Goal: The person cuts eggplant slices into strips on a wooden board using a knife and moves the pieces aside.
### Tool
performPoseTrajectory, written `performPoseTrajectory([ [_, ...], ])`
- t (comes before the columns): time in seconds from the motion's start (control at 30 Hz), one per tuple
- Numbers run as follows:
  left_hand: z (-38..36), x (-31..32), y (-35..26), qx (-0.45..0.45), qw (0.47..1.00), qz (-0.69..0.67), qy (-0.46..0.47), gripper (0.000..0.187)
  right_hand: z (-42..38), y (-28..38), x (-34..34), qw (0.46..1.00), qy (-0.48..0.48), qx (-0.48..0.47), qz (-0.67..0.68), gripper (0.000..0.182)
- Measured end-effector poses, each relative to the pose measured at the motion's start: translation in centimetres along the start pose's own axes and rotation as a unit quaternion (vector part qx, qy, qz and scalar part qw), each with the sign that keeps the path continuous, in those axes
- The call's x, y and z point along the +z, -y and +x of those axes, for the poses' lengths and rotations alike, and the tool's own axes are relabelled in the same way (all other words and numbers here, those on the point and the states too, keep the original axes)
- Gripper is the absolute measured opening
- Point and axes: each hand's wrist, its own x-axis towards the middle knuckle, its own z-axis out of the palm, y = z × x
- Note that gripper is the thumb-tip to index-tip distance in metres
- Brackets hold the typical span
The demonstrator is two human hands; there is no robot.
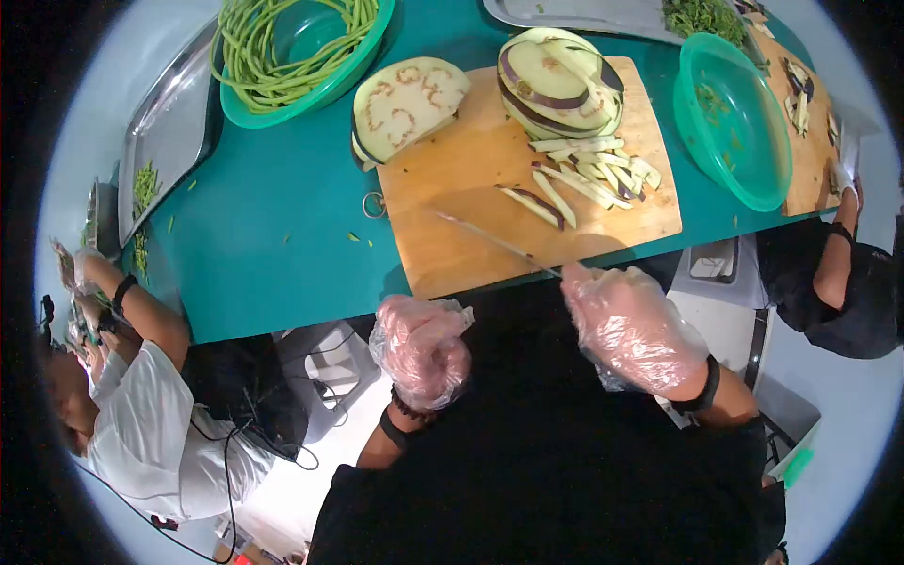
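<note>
My right hand (636,330), in a clear plastic glove, grips a knife (499,243) whose thin blade points left over the cutting board (452,250). My left hand (421,350), also gloved, is curled into a fist just off the table's front edge, with nothing visible in it. On the board's right half lie cut eggplant strips (593,174), with two strips (541,202) apart from the pile. Behind them is a stack of eggplant slices (562,85). A large cut eggplant piece (407,105) rests at the board's left back corner, its pale face up.
A green bowl of long beans (250,115) stands at the back left beside a metal tray (169,118). Another green bowl (730,141) sits right of the board. Leafy greens (702,17) lie at the back right. Co-workers stand left (179,424) and right (838,273).
</note>
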Motion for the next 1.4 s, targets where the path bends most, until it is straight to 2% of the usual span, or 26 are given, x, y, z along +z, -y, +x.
performPoseTrajectory([
  [0.07, 0.3, 0.2, -0.1, -0.008, 1.000, 0.000, 0.001, 0.038, -0.5, -1.2, -0.3, 0.999, -0.042, 0.024, -0.005, 0.014],
  [0.1, 0.7, 0.1, -0.4, -0.017, 1.000, 0.005, 0.007, 0.039, -0.5, -1.8, -1.1, 0.998, -0.013, 0.057, -0.013, 0.016],
  [0.2, 1.4, 0.2, -0.5, -0.024, 1.000, 0.010, 0.013, 0.040, -0.8, -3.8, -1.9, 0.991, -0.043, 0.126, -0.030, 0.023],
  [0.3, 1.6, 0.0, -0.4, -0.022, 1.000, 0.012, 0.016, 0.040, -0.9, -4.5, -2.7, 0.987, -0.057, 0.147, -0.044, 0.022],
  [0.33, 1.7, 0.0, -0.4, -0.022, 1.000, 0.013, 0.017, 0.040, -1.4, -5.1, -2.4, 0.984, -0.114, 0.116, -0.068, 0.019],
  [0.43, 2.0, -0.1, -0.5, -0.031, 0.999, 0.015, 0.016, 0.040, -1.9, -5.8, -4.5, 0.984, -0.136, 0.105, -0.050, 0.019],
  [0.47, 2.1, -0.1, -0.5, -0.039, 0.999, 0.010, 0.012, 0.038, -2.1, -5.6, -5.4, 0.981, -0.115, 0.156, -0.003, 0.018],
  [0.57, 2.5, -0.4, -0.4, -0.057, 0.998, 0.006, 0.001, 0.033, -3.1, -7.2, -5.6, 0.960, -0.184, 0.175, 0.123, 0.018],
  [0.63, 3.0, -0.7, -0.1, -0.058, 0.998, 0.020, -0.002, 0.029, -3.5, -7.8, -4.1, 0.906, -0.232, 0.215, 0.282, 0.022],
  [0.7, 4.0, -0.8, -0.4, -0.070, 0.996, 0.058, -0.005, 0.009, -3.7, -7.8, -1.9, 0.795, -0.276, 0.247, 0.480, 0.025],
  [0.77, 5.5, -0.9, -0.8, -0.075, 0.994, 0.076, 0.003, 0.011, -3.8, -6.6, -2.0, 0.704, -0.241, 0.288, 0.603, 0.017],
  [0.83, 7.4, -1.2, -1.2, -0.072, 0.995, 0.071, 0.024, 0.010, -3.8, -7.6, -0.9, 0.698, -0.212, 0.262, 0.631, 0.016],
  [0.9, 10.0, -1.3, -2.1, -0.070, 0.993, 0.060, 0.077, 0.012, -3.0, -7.4, 0.4, 0.659, -0.261, 0.258, 0.656, 0.018],
  [0.93, 11.4, -1.3, -2.4, -0.068, 0.991, 0.054, 0.104, 0.013, -3.0, -8.1, 0.9, 0.667, -0.245, 0.236, 0.662, 0.021],
  [0.97, 13.0, -1.1, -2.8, -0.054, 0.986, 0.064, 0.146, 0.016, -3.0, -9.1, 1.3, 0.685, -0.218, 0.212, 0.662, 0.023],
  [1.03, 16.0, -0.3, -3.0, -0.027, 0.969, 0.086, 0.229, 0.022, -2.1, -9.2, 2.3, 0.674, -0.264, 0.224, 0.653, 0.022],
  [1.13, 19.2, 2.9, -2.5, 0.031, 0.964, 0.098, 0.244, 0.030, -1.7, -9.4, 1.1, 0.679, -0.227, 0.227, 0.660, 0.019],
  [1.23, 22.8, 6.0, -2.0, 0.100, 0.944, 0.154, 0.273, 0.037, -1.2, -9.9, 0.7, 0.618, -0.223, 0.247, 0.713, 0.017],
  [1.33, 25.0, 8.4, -0.2, 0.196, 0.943, 0.135, 0.233, 0.038, -1.1, -10.4, 0.9, 0.585, -0.242, 0.219, 0.742, 0.012],
  [1.4, 25.8, 9.7, 0.7, 0.238, 0.927, 0.138, 0.257, 0.033, -1.2, -10.6, 1.0, 0.579, -0.240, 0.218, 0.748, 0.012],
])
